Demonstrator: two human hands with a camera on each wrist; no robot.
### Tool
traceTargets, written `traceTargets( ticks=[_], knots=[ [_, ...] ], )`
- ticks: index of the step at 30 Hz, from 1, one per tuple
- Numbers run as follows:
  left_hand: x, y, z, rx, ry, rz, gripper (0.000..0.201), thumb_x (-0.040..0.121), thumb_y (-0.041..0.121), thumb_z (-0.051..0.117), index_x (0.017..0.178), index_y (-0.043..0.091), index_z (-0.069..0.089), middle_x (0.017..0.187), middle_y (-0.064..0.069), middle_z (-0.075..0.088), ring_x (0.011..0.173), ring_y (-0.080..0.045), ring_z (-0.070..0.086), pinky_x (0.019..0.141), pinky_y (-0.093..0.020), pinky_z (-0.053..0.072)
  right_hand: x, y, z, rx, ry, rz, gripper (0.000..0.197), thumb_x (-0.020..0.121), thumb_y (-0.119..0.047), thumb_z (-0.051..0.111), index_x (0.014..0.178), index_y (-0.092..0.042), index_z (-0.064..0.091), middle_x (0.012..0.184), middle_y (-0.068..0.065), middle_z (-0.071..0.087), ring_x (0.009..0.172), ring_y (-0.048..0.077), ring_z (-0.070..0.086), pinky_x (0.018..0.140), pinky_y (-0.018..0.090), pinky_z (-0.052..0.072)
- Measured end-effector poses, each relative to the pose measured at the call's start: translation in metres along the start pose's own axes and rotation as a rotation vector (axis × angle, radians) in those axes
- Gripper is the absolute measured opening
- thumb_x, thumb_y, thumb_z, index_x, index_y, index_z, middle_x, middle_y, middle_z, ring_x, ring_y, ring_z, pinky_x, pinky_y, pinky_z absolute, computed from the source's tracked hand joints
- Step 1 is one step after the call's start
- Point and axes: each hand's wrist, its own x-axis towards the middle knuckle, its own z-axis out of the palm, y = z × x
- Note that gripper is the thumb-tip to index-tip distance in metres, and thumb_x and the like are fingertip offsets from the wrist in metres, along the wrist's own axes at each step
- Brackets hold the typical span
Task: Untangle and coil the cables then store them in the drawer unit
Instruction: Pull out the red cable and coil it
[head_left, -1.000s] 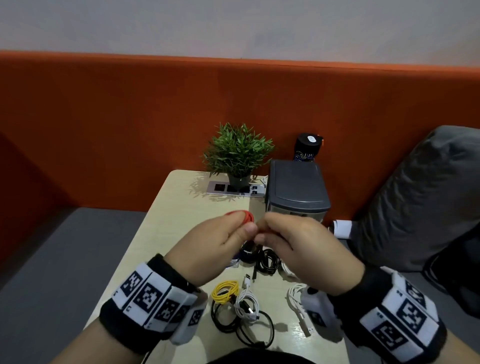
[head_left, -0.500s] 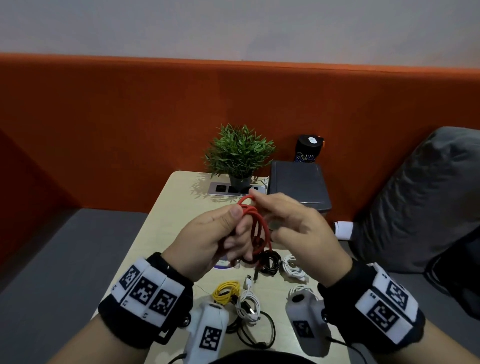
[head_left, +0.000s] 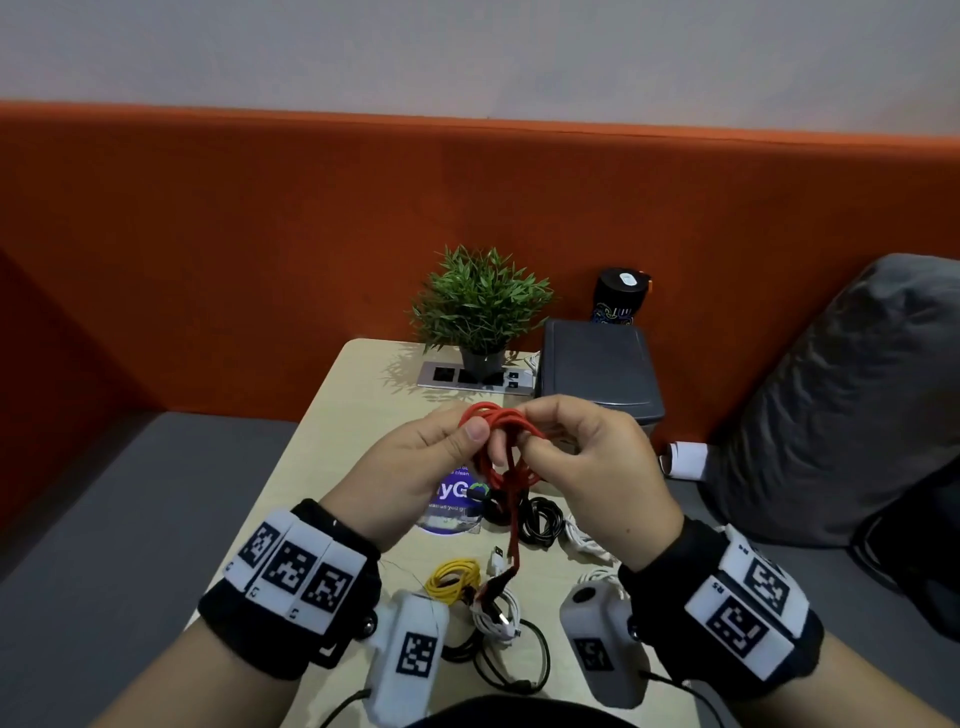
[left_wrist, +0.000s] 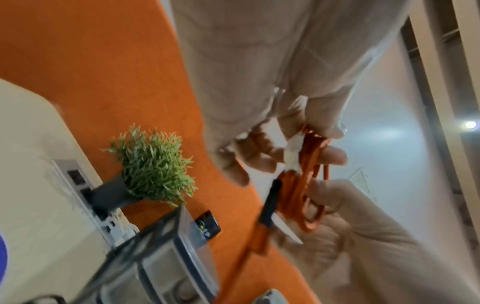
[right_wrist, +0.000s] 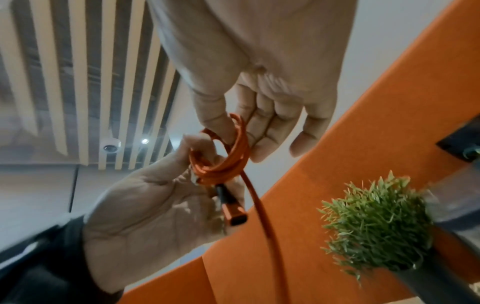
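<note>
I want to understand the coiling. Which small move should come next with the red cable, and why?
Probably wrap the hanging tail once more round the bundle. Both the left hand and the right hand pinch the thin red cable, which is looped several times, yet one loose strand with its plug dangles toward the beige table.

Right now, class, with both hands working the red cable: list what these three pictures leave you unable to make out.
- Drawer unit: head view shows its lid; right hand covers the front, so drawers open or closed is unknown.
- Red cable: loop count, strands overlap and fingers cover them.
- Left hand grip: left wrist view is blurred.
- Black cable on table: plug ends too small.
- Dark can: label unreadable.
</note>
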Motion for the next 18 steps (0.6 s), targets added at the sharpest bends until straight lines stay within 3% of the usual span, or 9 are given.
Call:
traceTargets(
  ticks=[4,6,9,12,15,18],
  knots=[
    [0.0,-0.001,-0.005,0.476,0.069,0.049,0.031,0.089,0.042,0.037,0.07,0.03,0.058,0.074,0.007,0.059,0.071,-0.004,0.054,0.069,-0.018,0.044,0.002,0.01,0.003,0.166,-0.114,0.095,0.018,0.083,-0.001,0.063,0.086,-0.018,0.069,0.08,0.004,0.073,0.074,0.02,0.068,0.07,0.038,0.057],
    [-0.001,-0.004,-0.002,0.682,0.068,0.085,0.032,0.091,0.048,0.03,0.077,0.029,0.052,0.075,0.005,0.056,0.071,-0.006,0.052,0.066,-0.023,0.042,0.003,0.016,0.005,0.362,-0.195,0.2,0.021,0.078,0.006,0.063,0.089,-0.011,0.065,0.077,0.007,0.07,0.069,0.017,0.065,0.067,0.029,0.053],
    [0.0,-0.01,0.0,0.817,0.068,0.101,0.042,0.093,0.052,0.024,0.09,0.022,0.053,0.08,0.007,0.056,0.078,-0.007,0.051,0.066,-0.022,0.039,0.005,0.021,0.005,0.624,-0.321,0.328,0.033,0.064,0.006,0.058,0.095,-0.006,0.058,0.075,0.009,0.065,0.071,0.02,0.06,0.068,0.033,0.049],
    [-0.001,-0.01,0.002,0.888,0.066,0.138,0.045,0.092,0.05,0.021,0.094,0.017,0.052,0.081,0.006,0.054,0.076,-0.009,0.049,0.066,-0.022,0.038,0.007,0.023,-0.001,0.809,-0.438,0.372,0.037,0.066,0.012,0.057,0.098,-0.005,0.054,0.073,0.01,0.062,0.068,0.021,0.06,0.069,0.034,0.05],
    [0.001,-0.008,0.007,0.924,0.057,0.146,0.041,0.091,0.049,0.02,0.091,0.019,0.05,0.079,0.008,0.051,0.072,-0.008,0.047,0.064,-0.021,0.036,0.009,0.025,-0.002,0.802,-0.416,0.34,0.037,0.07,0.016,0.063,0.098,-0.006,0.052,0.072,0.01,0.065,0.066,0.017,0.063,0.068,0.027,0.053],
    [0.005,-0.008,0.005,0.904,0.102,0.137,0.042,0.095,0.05,0.02,0.088,0.021,0.049,0.076,0.007,0.053,0.07,-0.008,0.049,0.061,-0.021,0.035,0.009,0.024,0.002,0.502,-0.282,0.218,0.035,0.072,0.002,0.075,0.096,-0.012,0.054,0.076,0.005,0.067,0.071,0.017,0.061,0.07,0.028,0.053]
  ],
)
